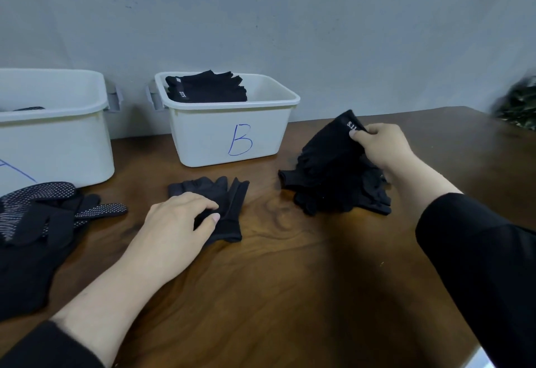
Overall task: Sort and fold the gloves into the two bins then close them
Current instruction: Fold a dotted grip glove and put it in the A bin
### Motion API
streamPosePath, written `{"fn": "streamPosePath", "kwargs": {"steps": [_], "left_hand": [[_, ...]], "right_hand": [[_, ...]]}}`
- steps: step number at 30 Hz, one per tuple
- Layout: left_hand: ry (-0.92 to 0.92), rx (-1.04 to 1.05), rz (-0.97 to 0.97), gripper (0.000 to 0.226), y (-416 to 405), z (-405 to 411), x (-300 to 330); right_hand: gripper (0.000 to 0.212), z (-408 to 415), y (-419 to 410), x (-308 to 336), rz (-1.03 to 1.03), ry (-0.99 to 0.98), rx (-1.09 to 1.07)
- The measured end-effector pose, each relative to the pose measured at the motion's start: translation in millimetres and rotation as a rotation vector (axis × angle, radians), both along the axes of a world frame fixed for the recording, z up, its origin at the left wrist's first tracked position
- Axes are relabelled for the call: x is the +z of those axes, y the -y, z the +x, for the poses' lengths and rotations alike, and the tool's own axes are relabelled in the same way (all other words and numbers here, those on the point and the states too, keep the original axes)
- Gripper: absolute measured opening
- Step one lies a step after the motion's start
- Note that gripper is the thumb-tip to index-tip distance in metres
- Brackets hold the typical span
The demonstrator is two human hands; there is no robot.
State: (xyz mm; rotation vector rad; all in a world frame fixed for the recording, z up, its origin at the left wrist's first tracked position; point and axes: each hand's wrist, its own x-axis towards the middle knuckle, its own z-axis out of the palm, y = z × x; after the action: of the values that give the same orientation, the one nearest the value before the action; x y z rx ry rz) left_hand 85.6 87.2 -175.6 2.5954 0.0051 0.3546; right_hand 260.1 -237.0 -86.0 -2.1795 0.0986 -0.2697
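- Black knit everywhere: every glove on this brown wooden table (290, 280) is dark, so sorting rests on surface pattern and printed marks alone.
- My left hand (177, 222) rests on a plain black glove (229, 208) lying flat at table centre; thumb and fingers are curled onto the fabric, pinning or pinching it.
- My right hand (383, 147) pinches the cuff of a second black glove (333, 147), the one with white printing at the cuff, and lifts it off the loose glove pile (342, 193) to the right of the bins.
- Bin B (232, 135) stands open at the back, holding a folded stack of similar printed gloves (206, 86).
- The second white bin (58, 124) stands left of it, also open; something dark shows low inside. Lids are not in view.
- Dotted-grip gloves (43, 208) lie in a heap at far left, in front of that bin.
- Judgement: sorting is mid-way; folding the centre glove looks like the step in hand.
- Risk: the lifted glove may drag neighbours off the pile, since the knit clings.
- Risk: a one-handed fold could spring open, as soft fabric holds no crease.
- Risk: plain and printed gloves may get mixed, being the same colour.
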Motion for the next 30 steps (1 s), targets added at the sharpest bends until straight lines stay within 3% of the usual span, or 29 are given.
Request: {"fn": "streamPosePath", "kwargs": {"steps": [2, 5, 8, 13, 15, 22, 30], "left_hand": [[0.009, -0.004, -0.006, 0.03, 0, 0, 0], [0.031, -0.004, -0.013, 0.029, 0, 1, 0], [0.097, 0.019, -0.06, 0.028, 0, 0, 1], [0.233, 0.078, -0.172, 0.024, 1, -2, 5], [0.295, 0.124, -0.229, 0.022, -3, -4, 6], [0.281, 0.226, -0.279, 0.02, -27, -25, 9], [0.354, 0.237, -0.307, 0.02, -34, -43, 12]], "right_hand": [[0.033, -5, -4, 16, 0.131, 0.045, 0.055], [0.017, -17, -14, 39, 0.278, 0.023, 0.193], [0.008, -33, -28, 55, 0.32, 0.005, 0.286], [0.023, -57, -60, 62, 0.393, -0.035, 0.417], [0.019, -68, -75, 61, 0.399, -0.065, 0.467], [0.015, -92, -122, 57, 0.136, -0.001, 0.593], [0.02, -98, -169, 36, -0.13, 0.464, 0.564]]}}
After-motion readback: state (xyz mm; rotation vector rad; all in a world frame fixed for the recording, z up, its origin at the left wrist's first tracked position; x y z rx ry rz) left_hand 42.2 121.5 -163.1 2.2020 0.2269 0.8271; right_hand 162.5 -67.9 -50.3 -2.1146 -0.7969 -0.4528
